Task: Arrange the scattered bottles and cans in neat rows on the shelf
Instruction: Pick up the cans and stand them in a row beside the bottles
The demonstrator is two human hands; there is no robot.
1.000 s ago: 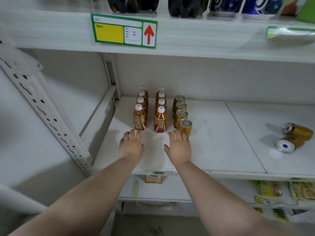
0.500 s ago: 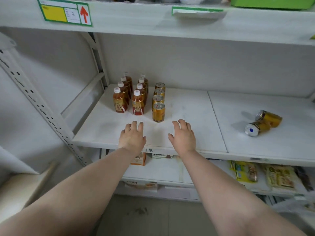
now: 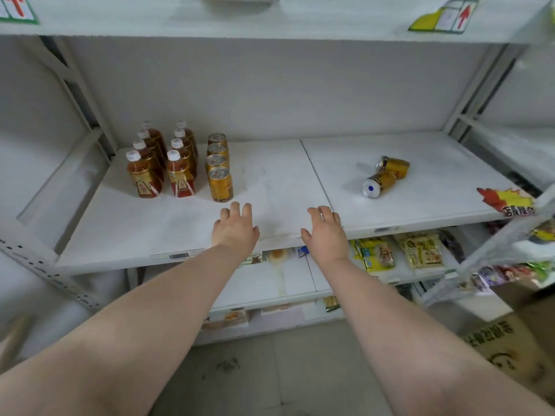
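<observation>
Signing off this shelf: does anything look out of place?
Yes. On the right panel of the white metal shelf, a gold metal can with a blue-dotted end and a second gold can lie on their sides, close together, far from the upright row of four gold cans beside the capped amber bottles.

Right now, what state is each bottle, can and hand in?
Bottles: upright, capped, two rows of four.
Row of cans: four upright, beside the bottles.
Two loose cans: lying on their sides, right shelf panel.
Left hand: open, empty.
Right hand: open, empty.
</observation>
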